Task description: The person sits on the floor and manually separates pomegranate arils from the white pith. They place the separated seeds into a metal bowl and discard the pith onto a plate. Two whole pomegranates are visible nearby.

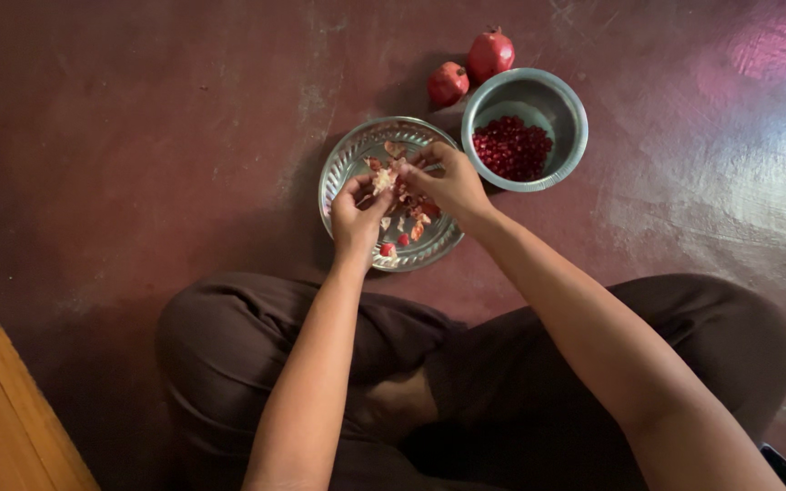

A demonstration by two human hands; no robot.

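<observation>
My left hand (355, 214) and my right hand (448, 184) meet over a round steel plate (346, 164) on the floor. Both grip a broken piece of pomegranate (384, 178) with pale pith and red seeds, held just above the plate. Bits of peel and a few loose red seeds (387, 249) lie on the plate under my hands. To the right of the plate stands a steel bowl (564, 107) holding a heap of red pomegranate seeds (512, 147).
Two whole red pomegranates (489, 53) (448, 84) lie on the dark red floor behind the plate and bowl. My crossed legs in brown trousers (229, 345) fill the foreground. A wooden edge (2, 409) runs along the lower left.
</observation>
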